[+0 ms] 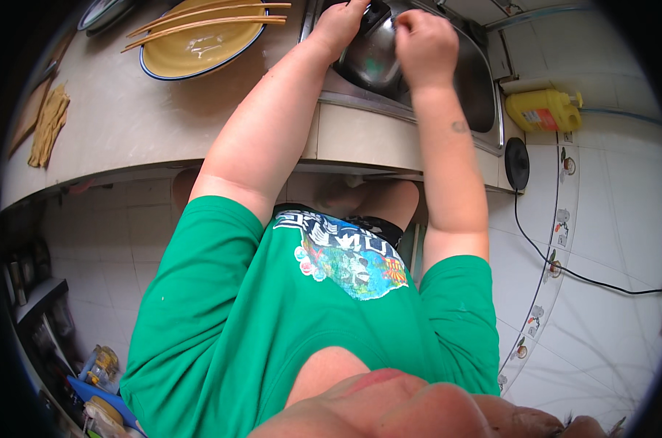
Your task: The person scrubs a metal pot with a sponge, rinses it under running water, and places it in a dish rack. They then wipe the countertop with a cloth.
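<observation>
At the top edge, my left hand (339, 27) grips a black handle (376, 15) on a shiny, rounded metal vessel (369, 63), which is in or over the stainless-steel sink (476, 90). The fingers are partly cut off by the picture's edge. My right hand (427, 49) is to the right of it, fingers curled close to the vessel's rim; whether they hold anything small cannot be told. A yellow bowl with a blue rim (199, 52) stands on the counter to the left. Several wooden chopsticks (210, 23) lie across the bowl.
A crumpled brown cloth (49, 126) lies on the counter (106, 126) at the far left, near another dish (109, 13). Right of the sink are a yellow pump jug (544, 111) and a black round disc (517, 163) with a cord. A tiled wall (610, 191) bounds the right side.
</observation>
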`<state>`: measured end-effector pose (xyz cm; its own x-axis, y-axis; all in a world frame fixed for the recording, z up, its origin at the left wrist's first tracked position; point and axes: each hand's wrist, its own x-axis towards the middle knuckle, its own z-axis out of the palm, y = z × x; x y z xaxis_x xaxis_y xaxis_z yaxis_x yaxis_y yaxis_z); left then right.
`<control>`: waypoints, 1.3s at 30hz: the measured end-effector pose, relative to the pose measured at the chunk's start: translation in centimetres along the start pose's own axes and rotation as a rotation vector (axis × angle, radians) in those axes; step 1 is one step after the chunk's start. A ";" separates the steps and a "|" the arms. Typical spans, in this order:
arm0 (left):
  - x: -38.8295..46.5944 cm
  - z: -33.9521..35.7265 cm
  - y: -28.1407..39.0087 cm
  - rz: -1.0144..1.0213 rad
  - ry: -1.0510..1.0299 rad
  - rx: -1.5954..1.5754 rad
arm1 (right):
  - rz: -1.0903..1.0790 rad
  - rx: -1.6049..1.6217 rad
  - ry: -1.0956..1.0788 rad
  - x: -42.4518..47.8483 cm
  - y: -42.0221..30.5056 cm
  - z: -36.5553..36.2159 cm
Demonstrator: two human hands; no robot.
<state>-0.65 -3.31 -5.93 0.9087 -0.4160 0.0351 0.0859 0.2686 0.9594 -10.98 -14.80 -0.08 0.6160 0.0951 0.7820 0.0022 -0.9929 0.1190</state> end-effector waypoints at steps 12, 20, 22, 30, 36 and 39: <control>-0.4 0.2 1.2 -0.089 -0.090 0.005 | 0.001 0.216 -0.100 2.0 0.5 -2.0; -1.1 -0.2 1.3 -0.060 -0.102 0.102 | -0.116 0.101 -0.154 0.6 -0.2 -1.1; -1.7 0.5 2.0 -0.015 -0.109 0.123 | -0.037 0.069 -0.107 1.7 2.1 -1.5; -0.6 0.7 0.7 -0.016 -0.137 0.009 | -0.254 0.285 -0.211 -1.5 -2.6 -1.3; -1.1 0.4 1.3 -0.027 -0.134 0.116 | -0.132 0.270 -0.124 -2.5 -2.2 -2.1; -1.1 0.8 0.9 -0.005 -0.117 0.096 | -0.057 0.186 0.010 -2.3 0.3 -2.7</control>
<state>-1.87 -3.25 -4.85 0.8538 -0.5175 0.0569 0.0460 0.1839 0.9819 -14.51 -15.09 -0.18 0.6030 0.1510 0.7833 0.1829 -0.9819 0.0485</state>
